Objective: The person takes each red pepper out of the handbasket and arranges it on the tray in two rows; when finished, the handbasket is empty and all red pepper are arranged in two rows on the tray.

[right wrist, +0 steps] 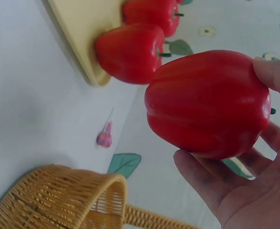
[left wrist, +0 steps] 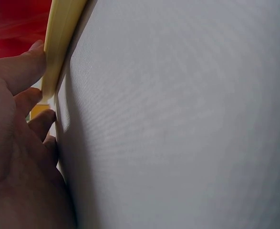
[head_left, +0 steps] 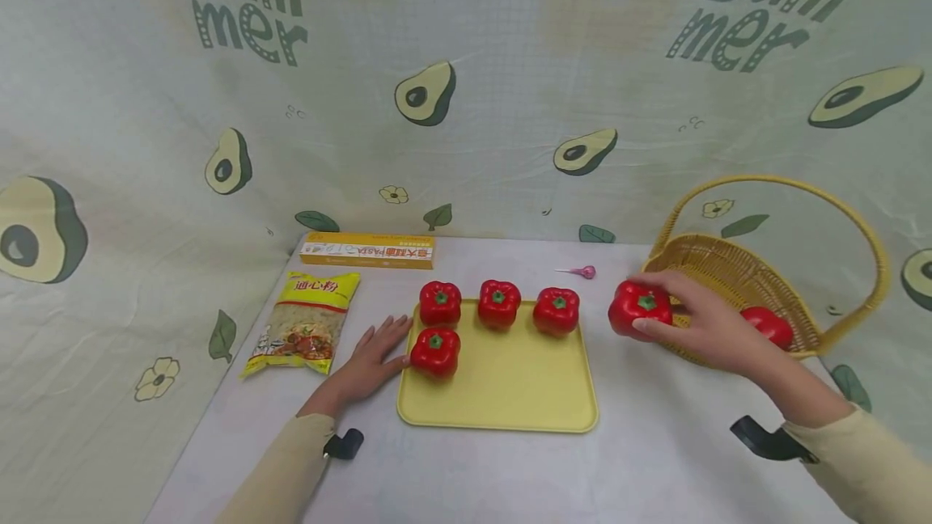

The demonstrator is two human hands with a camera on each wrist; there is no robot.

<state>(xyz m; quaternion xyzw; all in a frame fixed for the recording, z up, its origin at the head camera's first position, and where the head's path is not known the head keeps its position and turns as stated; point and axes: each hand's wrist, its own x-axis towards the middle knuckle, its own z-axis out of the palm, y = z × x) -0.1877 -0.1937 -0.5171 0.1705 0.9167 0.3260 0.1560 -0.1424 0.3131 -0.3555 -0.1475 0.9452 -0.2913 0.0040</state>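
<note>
My right hand grips a red bell pepper between the tray and the basket. The right wrist view shows that bell pepper held between thumb and fingers, off the table. On the yellow tray, several more red bell peppers stand: three along the far edge and one pepper nearer, at the left. My left hand lies with spread fingers by the tray's left edge. In the left wrist view its thumb touches the tray rim. Another red pepper sits in the wicker basket.
A yellow bag of pasta lies left of my left hand. Behind it is a long pasta box. A small pink-purple printed shape shows on the cloth beyond the tray. The basket's tall handle arches up at the right.
</note>
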